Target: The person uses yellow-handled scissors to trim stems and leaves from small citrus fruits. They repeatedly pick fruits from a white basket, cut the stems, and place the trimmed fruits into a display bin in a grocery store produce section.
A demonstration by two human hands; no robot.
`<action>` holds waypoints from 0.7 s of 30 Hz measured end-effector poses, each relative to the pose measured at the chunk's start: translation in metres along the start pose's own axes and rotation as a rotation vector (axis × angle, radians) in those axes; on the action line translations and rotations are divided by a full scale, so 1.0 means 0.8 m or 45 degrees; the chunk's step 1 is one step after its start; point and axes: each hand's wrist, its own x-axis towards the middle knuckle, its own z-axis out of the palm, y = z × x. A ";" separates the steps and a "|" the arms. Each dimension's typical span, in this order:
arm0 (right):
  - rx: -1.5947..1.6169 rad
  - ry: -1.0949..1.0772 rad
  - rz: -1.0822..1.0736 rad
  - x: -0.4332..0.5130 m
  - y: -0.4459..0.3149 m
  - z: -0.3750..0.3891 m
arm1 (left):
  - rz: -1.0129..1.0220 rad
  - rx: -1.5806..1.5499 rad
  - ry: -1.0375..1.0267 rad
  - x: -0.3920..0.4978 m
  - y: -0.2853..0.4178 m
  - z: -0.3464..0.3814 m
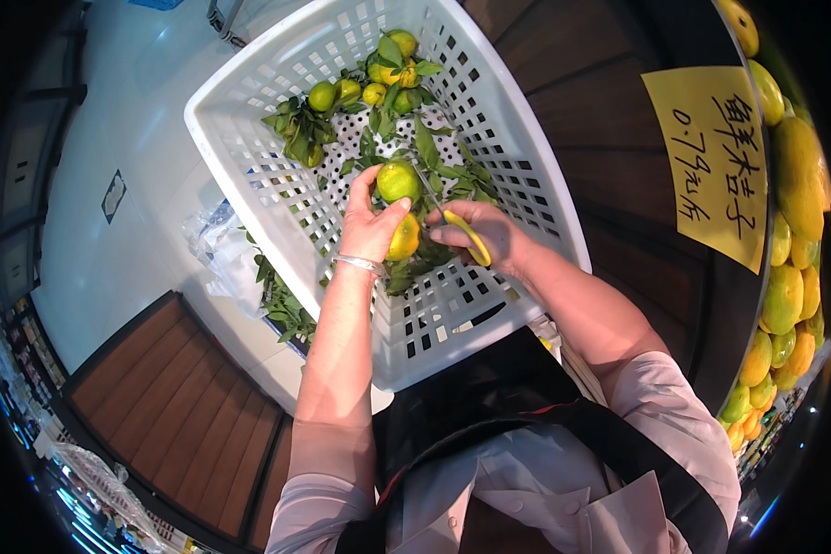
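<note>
My left hand (370, 221) grips a green citrus fruit (399, 181) between thumb and fingers, over a white plastic basket (211, 142) with perforated walls. Scissors with yellow handles (472, 239) are in my right hand (488, 232); their blades point up beside the fruit. Just below my left thumb is an orange-yellow citrus fruit (405, 239); whether my hand also holds it, I cannot tell. Several green and yellow citrus fruits (322, 96) with leaves lie at the basket's far end. Loose leafy sprigs (426, 144) are spread over its bottom.
Left of the basket lie a clear plastic bag (225, 260) and more leafy twigs (284, 305). A brown slatted platform (173, 408) stands at the lower left. To the right, a yellow handwritten sign (706, 166) hangs before piled yellow-green fruit (782, 298). A dark slatted wooden surface (582, 104) adjoins the basket.
</note>
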 end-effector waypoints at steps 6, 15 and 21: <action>0.675 -0.486 0.041 -0.022 0.009 -0.015 | -0.066 -0.246 -0.156 -0.013 0.000 -0.007; 0.311 -0.232 -0.080 -0.060 0.035 -0.020 | -0.222 -0.342 -0.111 -0.081 0.063 0.011; 0.605 -0.284 0.103 -0.101 0.066 -0.028 | 0.159 -0.219 -0.391 -0.073 0.261 0.079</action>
